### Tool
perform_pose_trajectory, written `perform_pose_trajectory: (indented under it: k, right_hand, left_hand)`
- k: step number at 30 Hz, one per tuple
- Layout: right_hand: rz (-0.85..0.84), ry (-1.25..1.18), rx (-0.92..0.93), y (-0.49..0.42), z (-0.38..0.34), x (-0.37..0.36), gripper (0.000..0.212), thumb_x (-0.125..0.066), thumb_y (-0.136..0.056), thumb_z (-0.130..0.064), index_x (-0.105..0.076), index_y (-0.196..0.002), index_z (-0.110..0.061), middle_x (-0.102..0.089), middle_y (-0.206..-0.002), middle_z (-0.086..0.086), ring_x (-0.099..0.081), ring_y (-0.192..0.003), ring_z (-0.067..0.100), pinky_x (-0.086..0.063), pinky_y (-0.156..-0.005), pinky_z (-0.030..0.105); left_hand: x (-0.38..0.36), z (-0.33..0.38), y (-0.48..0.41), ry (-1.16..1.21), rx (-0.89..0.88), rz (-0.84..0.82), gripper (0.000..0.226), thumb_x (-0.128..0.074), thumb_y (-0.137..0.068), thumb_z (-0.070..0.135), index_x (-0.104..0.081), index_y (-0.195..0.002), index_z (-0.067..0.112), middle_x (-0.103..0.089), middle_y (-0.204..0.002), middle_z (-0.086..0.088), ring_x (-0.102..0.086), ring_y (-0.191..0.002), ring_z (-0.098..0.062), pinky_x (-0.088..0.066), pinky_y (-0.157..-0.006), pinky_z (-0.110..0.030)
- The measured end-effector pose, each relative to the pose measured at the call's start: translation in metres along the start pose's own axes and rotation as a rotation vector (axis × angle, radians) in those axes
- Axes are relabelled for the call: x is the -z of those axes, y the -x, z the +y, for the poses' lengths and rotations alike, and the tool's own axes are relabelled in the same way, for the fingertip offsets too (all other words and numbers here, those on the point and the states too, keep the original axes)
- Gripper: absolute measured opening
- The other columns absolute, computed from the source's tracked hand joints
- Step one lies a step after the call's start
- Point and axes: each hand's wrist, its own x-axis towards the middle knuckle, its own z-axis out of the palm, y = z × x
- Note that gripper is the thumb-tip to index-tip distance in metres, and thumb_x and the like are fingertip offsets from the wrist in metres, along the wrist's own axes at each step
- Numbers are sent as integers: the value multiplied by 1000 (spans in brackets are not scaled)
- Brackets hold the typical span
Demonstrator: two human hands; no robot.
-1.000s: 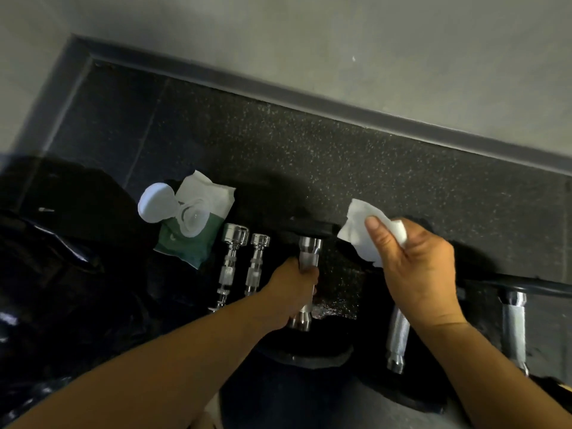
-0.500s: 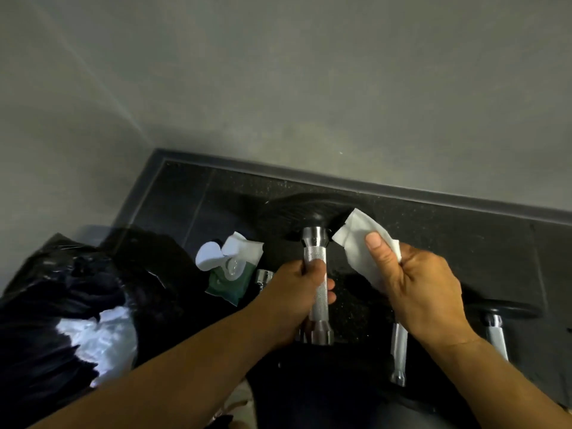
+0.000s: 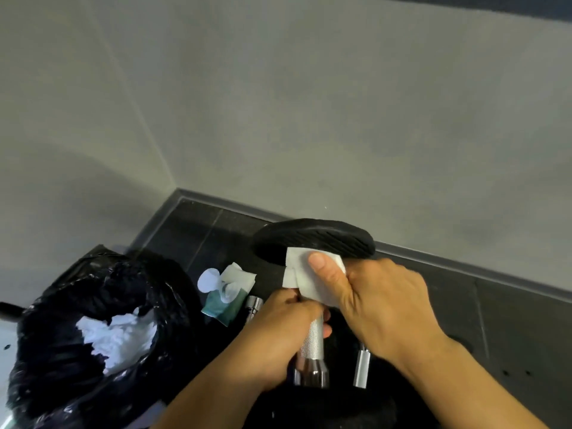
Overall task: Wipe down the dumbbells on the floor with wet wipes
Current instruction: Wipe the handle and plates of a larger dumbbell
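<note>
My left hand (image 3: 278, 329) grips the knurled chrome handle of a dumbbell (image 3: 312, 345) and holds it raised, its black far plate (image 3: 318, 239) tipped up toward the wall. My right hand (image 3: 377, 308) pinches a white wet wipe (image 3: 297, 274) with the thumb on top and presses it where the handle meets that far plate. The near plate is dark and mostly hidden under my forearms. A green pack of wet wipes (image 3: 227, 292) with its white lid flipped open lies on the floor to the left.
A black rubbish bag (image 3: 77, 360) holding crumpled white wipes stands at the left. Another chrome dumbbell handle (image 3: 360, 370) lies right of the held one, and a smaller one (image 3: 253, 306) sits by the pack. Grey walls meet in a corner behind.
The dumbbell has been lifted higher off the floor and tilted up. My right hand brought the wipe from beside the handle onto its far end. The camera tilted up toward the wall.
</note>
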Motion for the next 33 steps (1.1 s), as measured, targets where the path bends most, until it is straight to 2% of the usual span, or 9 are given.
perform_pose_trajectory:
  k: [3, 5, 9, 12, 17, 20, 23, 29, 33]
  right_hand:
    - [-52, 246, -70, -1, -6, -2, 70, 5, -74, -75, -39, -61, -21, -59, -71, -2, -61, -74, 22, -32, -59, 31]
    - [-77, 309, -106, -1, -5, -6, 68, -2, -80, -75, -40, -64, -21, -65, -80, 1, -63, -78, 26, -33, -60, 31]
    - [-42, 281, -154, -1, -3, -11, 68, -8, -81, -77, -48, -70, -24, -49, -62, -6, -59, -68, 20, -34, -59, 30]
    - [-65, 35, -351, -4, 1, -11, 73, -16, -73, -85, -55, -74, -24, -55, -67, -10, -55, -70, 15, -40, -66, 32]
    - [60, -154, -635, 3, 29, -14, 70, -40, -73, -81, -59, -116, -28, -58, -117, -3, -55, -108, 21, -47, -85, 38]
    - [50, -496, -654, 7, 22, -10, 59, -55, -70, -74, -65, -104, -26, -66, -101, -9, -62, -93, 11, -50, -80, 33]
    - [-256, -833, -577, -4, 6, -21, 40, -61, -77, -59, -69, -88, -21, -70, -79, -12, -65, -70, 0, -45, -62, 13]
    - [-452, -1360, -650, -30, 9, -39, 24, -64, -86, -24, -61, -87, -1, -60, -55, 3, -50, -35, 7, -37, -35, 17]
    - [-484, -1479, -674, -40, 16, -41, 23, -73, -77, -25, -70, -86, -4, -68, -72, 8, -60, -56, 16, -49, -58, 26]
  left_hand:
    - [-1, -8, 3, 106, 28, -69, 47, -62, -58, 21, -70, -100, 2, -71, -96, -18, -69, -89, -24, -50, -94, -43]
    - [-3, -11, 4, 195, 30, -101, 43, -64, -72, 27, -68, -109, 4, -71, -101, -15, -67, -95, -24, -53, -90, -40]
    - [-3, -13, -2, 200, 6, -76, 40, -43, -96, 44, -65, -115, 17, -73, -106, -8, -69, -101, -24, -50, -96, -47]
    - [-1, -12, -5, 140, -31, -31, 40, -38, -97, 47, -66, -105, 19, -75, -98, -7, -71, -93, -25, -47, -96, -58]
    - [3, -4, -9, 104, -41, 54, 41, -37, -97, 47, -64, -84, 20, -74, -70, -4, -71, -81, -27, -53, -91, -48]
    - [5, -6, -11, 92, -32, 37, 41, -36, -97, 48, -63, -86, 19, -74, -69, -3, -72, -80, -25, -55, -87, -42]
    - [2, -7, -13, 97, -12, 26, 42, -40, -97, 48, -66, -88, 15, -75, -73, -8, -72, -78, -25, -56, -87, -43]
    - [-4, -4, -18, 103, -15, -43, 27, -50, -95, 26, -64, -101, 4, -70, -80, -18, -68, -74, -29, -55, -81, -43]
    - [6, -4, -17, -41, -78, -154, 20, -65, -81, 1, -68, -99, 8, -75, -90, -9, -72, -89, -21, -53, -92, -40]
